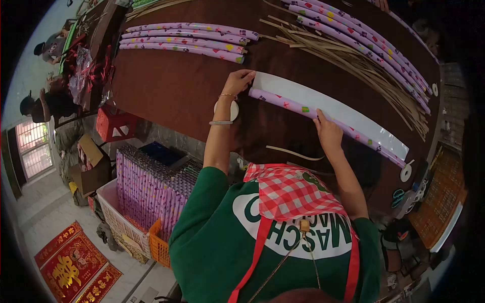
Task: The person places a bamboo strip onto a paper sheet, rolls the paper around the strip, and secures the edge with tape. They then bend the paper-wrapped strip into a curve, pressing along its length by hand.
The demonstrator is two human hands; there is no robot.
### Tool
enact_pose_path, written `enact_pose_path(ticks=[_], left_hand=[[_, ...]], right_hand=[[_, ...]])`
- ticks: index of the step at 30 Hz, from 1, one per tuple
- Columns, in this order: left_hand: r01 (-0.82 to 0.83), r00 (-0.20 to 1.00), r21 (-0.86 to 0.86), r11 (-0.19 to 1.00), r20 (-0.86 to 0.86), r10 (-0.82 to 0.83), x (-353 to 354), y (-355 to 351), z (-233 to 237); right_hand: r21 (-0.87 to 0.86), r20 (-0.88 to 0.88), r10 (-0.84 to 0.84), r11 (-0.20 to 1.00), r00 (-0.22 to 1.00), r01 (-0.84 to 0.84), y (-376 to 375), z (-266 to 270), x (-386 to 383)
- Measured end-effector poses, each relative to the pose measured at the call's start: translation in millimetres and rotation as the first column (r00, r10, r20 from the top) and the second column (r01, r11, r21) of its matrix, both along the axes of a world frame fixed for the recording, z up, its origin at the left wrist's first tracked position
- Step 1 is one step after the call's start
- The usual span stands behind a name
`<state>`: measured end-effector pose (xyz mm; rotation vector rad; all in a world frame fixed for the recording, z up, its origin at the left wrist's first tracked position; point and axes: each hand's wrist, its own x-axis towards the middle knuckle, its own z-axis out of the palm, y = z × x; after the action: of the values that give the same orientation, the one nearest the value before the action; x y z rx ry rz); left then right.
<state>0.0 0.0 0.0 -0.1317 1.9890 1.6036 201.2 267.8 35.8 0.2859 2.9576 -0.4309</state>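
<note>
My left hand [241,81] pinches the left end corner of a long sheet, white on its upper face [323,103]. Along the sheet's near edge lies a pink-purple patterned roll [283,103], which slants down to the right. My right hand [328,132] is closed on the roll near its middle, fingertips on top. A thin strip [293,152] lies on the brown table [172,86] near its front edge. Beside my left wrist is a round white disc [233,110], partly hidden by the wrist.
Patterned rolls [187,40] lie at the back left, more [364,45] at the back right beside loose tan strips [353,65]. Tape [405,173] and scissors [398,197] sit at the right. A crate [108,202] of rolls stands below left. Other people are at far left.
</note>
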Motion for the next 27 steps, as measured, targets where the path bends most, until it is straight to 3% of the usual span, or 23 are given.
enact_pose_path(ticks=[9,11,14,23,27], left_hand=[[0.037,0.998,-0.114,0.993,-0.053,-0.043,3.2,7.3,6.5],[0.017,0.940,-0.283,0.959,-0.321,-0.111,3.5,10.8,-3.6],[-0.025,0.921,-0.385,0.923,-0.368,-0.128,3.6,14.6,-5.1],[-0.224,0.889,-0.419,0.880,-0.458,0.008,11.7,25.3,-6.6],[-0.228,0.895,-0.435,0.871,-0.445,0.012,10.8,24.8,-5.2]], right_hand=[[0.006,-0.079,0.022,1.000,0.997,-0.021,-1.1,-0.7,0.5],[0.020,-0.006,-0.008,1.000,1.000,0.008,-1.4,0.1,0.4],[0.003,-0.040,-0.004,1.000,0.999,0.005,-0.7,-0.5,1.5],[-0.007,-0.059,-0.008,1.000,0.998,0.008,0.7,-5.1,2.3],[-0.023,-0.102,-0.007,1.000,0.995,0.005,-0.1,-2.4,1.8]])
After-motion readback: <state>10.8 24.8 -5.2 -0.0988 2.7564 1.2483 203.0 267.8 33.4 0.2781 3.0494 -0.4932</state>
